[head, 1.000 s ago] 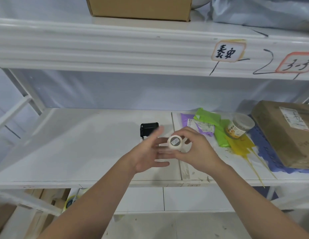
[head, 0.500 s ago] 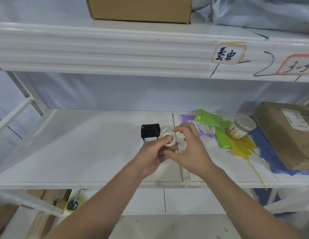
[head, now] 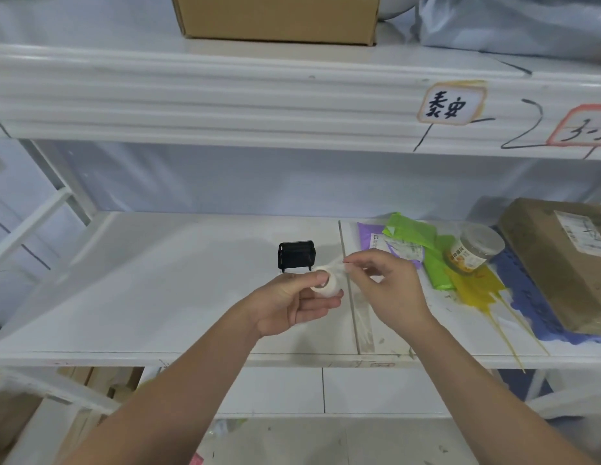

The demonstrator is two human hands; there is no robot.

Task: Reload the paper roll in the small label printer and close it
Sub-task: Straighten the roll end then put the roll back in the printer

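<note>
In the head view, the left hand [head: 292, 302] clamps the small white paper roll [head: 326, 286] between thumb and fingers, just at 5 o'clock of the black label printer [head: 296, 256] on the shelf [head: 158, 297]. The right hand [head: 389, 290] pinches the roll's loose, blurred end. The roll looks light and crushable, its tail flimsy; holding it by the flat ends seems safest.
</note>
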